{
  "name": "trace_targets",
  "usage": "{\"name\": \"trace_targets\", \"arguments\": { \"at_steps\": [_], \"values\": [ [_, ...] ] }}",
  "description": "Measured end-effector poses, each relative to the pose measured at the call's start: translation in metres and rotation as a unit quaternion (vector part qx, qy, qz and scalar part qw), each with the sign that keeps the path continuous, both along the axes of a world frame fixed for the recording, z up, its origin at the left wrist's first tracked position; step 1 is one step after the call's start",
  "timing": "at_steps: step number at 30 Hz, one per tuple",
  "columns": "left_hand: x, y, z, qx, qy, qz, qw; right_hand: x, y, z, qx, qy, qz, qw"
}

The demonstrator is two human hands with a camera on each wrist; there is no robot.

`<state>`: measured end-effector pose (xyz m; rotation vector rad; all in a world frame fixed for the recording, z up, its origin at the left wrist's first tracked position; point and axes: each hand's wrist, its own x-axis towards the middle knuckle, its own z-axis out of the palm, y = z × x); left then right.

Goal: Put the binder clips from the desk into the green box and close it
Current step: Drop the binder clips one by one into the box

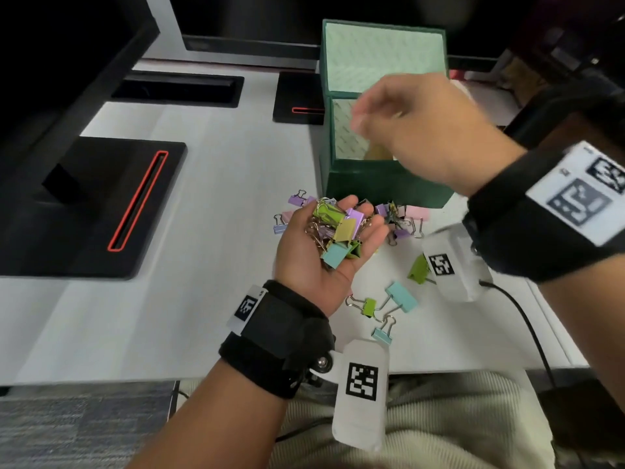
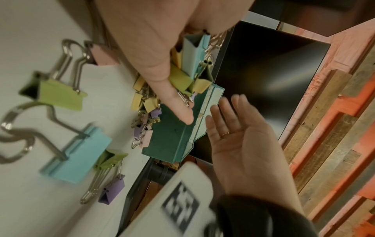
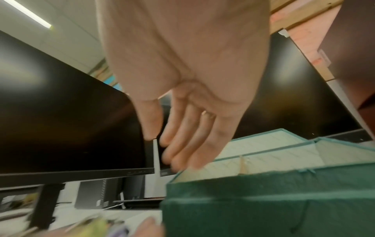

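Observation:
My left hand [image 1: 304,262] lies palm up in front of the green box [image 1: 382,187], carrying a heap of coloured binder clips [image 1: 338,228] in its slightly cupped palm; the left wrist view shows this heap [image 2: 194,52] beside the thumb. Above the box opening hovers my right hand [image 1: 406,130], blurred, fingers straight and empty, as the right wrist view [image 3: 192,112] confirms. The box stands open with its lid [image 1: 382,55] upright behind. More clips lie against the box front [image 1: 406,214]. Loose ones on the desk include a blue clip [image 1: 402,296] and a green clip [image 1: 417,269].
Two black monitor bases with red slots sit on the white desk, one at the left [image 1: 101,211] and one just left of the box [image 1: 297,99]. A black cable [image 1: 527,326] runs over the desk's right front. Dark monitors [image 3: 71,128] rise behind.

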<state>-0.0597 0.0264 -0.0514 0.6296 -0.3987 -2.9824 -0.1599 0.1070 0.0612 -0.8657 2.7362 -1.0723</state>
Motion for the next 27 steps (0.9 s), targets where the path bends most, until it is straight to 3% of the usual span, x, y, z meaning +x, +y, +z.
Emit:
{"name": "trace_targets", "arguments": {
  "at_steps": [4,7,13,21,27],
  "values": [
    [-0.001,0.003,0.003,-0.016,-0.003,0.019,1.0,0.034,0.018,-0.008,0.168,-0.078,0.13,0.974],
    [-0.003,0.005,0.007,-0.012,-0.008,0.011,1.0,0.041,0.028,-0.021,0.223,-0.011,0.129,0.966],
    [-0.007,0.01,0.006,-0.011,-0.009,0.019,1.0,0.046,0.04,-0.03,0.151,0.028,0.111,0.982],
    [-0.007,0.009,0.008,-0.023,-0.023,0.031,0.999,0.047,0.046,-0.035,-0.004,-0.029,0.063,0.998],
    [-0.004,0.003,0.007,0.017,0.0,0.03,0.999,0.03,0.047,-0.035,-0.143,-0.078,-0.025,0.986]
  ]
}}
